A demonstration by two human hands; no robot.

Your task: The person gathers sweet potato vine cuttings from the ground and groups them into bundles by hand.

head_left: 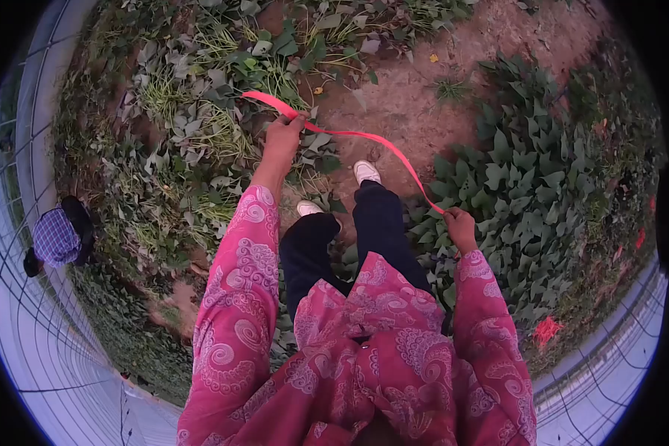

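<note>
A long pinkish-red plastic ribbon [383, 141] stretches in a loose curve between my two hands. My left hand [284, 136] pinches it near one end, and a short tail sticks out beyond the fingers to the left. At the other end, my right hand [459, 227] has its fingers closed on the ribbon's tip. Below my left hand lie heaps of cut leafy vines [201, 126] with pale stems. Dark green leafy plants [513, 171] grow in a bed beside my right hand.
Bare soil [394, 97] runs between the vines and the bed, where my shoes [366, 172] stand. A tangle of red ribbon [547, 331] lies at the lower right. At the far left a person in a checked garment [56, 238] is near the greenhouse wall [44, 327].
</note>
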